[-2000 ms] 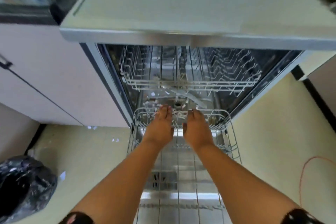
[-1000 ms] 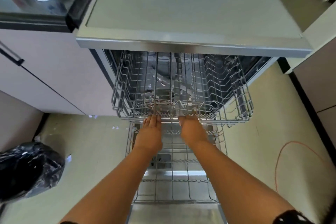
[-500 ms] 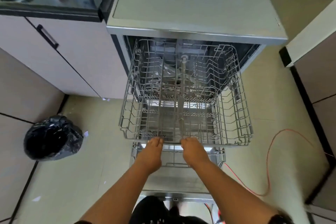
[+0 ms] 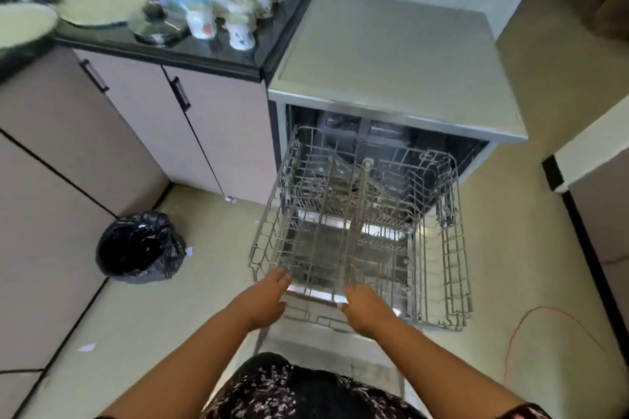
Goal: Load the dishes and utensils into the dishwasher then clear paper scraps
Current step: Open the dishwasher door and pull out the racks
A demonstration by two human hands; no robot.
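at the upper rack's [image 4: 360, 231] front edge, left hand [image 4: 269, 299] and right hand [image 4: 366, 309] rest.

The dishes on the desk [image 4: 190, 54] are smeared by motion blur: the cups [image 4: 238, 10] show only as pale shapes with coloured blotches, and their patterns cannot be read. Two plates [image 4: 102, 5] run soft at the rims, the leftmost cut by the picture's edge. The fingertips [image 4: 284, 277] of the left hand [image 4: 263, 299] sit at the front wire of the upper rack [image 4: 357, 231]; whether they curl around it cannot be told. The right hand [image 4: 366, 308] is the same. The lower rack [image 4: 326, 320] is mostly hidden beneath. The paper scraps [image 4: 86, 347] on the floor [image 4: 170, 316] are too small to make out.
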